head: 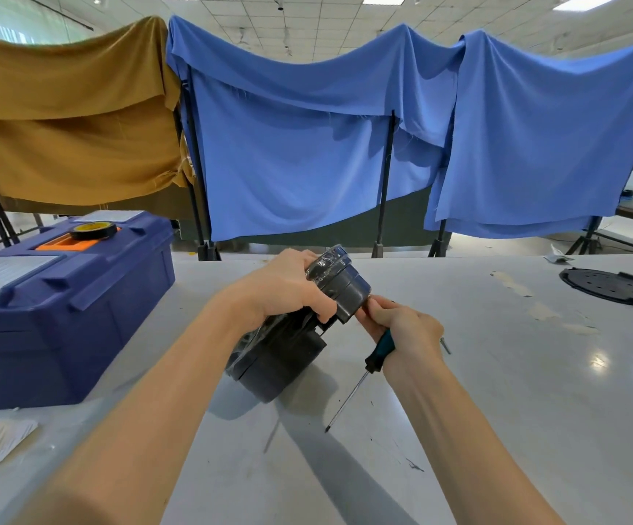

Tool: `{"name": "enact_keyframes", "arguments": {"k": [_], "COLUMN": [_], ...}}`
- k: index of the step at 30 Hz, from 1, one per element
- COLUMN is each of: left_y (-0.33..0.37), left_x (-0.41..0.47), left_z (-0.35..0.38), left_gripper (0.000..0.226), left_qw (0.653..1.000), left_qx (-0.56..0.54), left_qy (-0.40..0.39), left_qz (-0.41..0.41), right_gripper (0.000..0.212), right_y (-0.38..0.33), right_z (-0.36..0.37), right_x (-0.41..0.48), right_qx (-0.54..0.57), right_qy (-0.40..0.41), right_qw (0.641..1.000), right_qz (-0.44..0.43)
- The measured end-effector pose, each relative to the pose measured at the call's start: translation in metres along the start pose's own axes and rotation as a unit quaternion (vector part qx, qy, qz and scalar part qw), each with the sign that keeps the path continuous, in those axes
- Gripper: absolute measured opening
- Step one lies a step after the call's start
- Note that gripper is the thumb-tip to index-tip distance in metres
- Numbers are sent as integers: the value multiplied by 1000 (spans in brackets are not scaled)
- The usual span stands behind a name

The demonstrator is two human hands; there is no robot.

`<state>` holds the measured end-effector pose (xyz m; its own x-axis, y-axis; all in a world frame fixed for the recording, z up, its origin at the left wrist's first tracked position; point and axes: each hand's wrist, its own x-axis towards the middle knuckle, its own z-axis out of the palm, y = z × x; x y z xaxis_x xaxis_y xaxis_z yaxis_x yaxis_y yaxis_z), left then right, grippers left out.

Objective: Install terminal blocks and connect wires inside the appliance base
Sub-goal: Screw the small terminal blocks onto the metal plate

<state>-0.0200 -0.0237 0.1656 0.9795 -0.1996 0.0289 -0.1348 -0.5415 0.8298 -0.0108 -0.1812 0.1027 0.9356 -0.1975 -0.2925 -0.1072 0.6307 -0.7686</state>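
Left grip clamps the black film-wrapped plastic appliance base, tilted over the grey worktop, while the right grip palms a teal-and-black-handled screwdriver and pinches at the base's rim, so bracing the base down should steady that fingertip work.

- Two hands: left hand, right hand.
- One appliance base.
- One screwdriver.
- One toolbox, nine o'clock; one tape roll on it.
- Two black covers, three o'clock.
- Three hung cloths, twelve o'clock.

left hand grips appliance base | right hand holds screwdriver
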Motion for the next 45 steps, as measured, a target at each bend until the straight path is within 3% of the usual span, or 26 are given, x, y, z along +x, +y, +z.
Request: {"name": "enact_keyframes", "arguments": {"k": [4,7,12,17,28,35,39,45], "left_y": [0,-3,-11,-25,-51,-62,-68,-67], "left_x": [1,4,4,6,-4,-12,-13,-15], "left_z": [11,17,30,45,82,102,104,105], "left_gripper": [32,49,46,69,44,42,49,78], "left_qw": [999,999,998,991,941,921,929,936], "left_qx": [16,12,37,133,332,381,361,346], "left_qy": [15,16,14,19,-37,-57,-60,-68], "left_qz": [24,32,52,24,42,63,54,17], "right_gripper": [21,30,21,14,11,29,24,31], "right_y": [-6,-9,-10,-4,24,28,25,23], "right_z": [-2,-4,-16,-30,-63,-79,-76,-75], "right_x": [0,3,6,15,44,57,52,53], "right_qx": [-33,-52,-37,-58,-9,52,65,109], "right_qy": [-5,-13,-73,-87,-110,-128,-138,-133], "right_qw": [999,996,988,971,928,887,886,877], "right_qz": [36,68,128,217,356,441,438,450]}}
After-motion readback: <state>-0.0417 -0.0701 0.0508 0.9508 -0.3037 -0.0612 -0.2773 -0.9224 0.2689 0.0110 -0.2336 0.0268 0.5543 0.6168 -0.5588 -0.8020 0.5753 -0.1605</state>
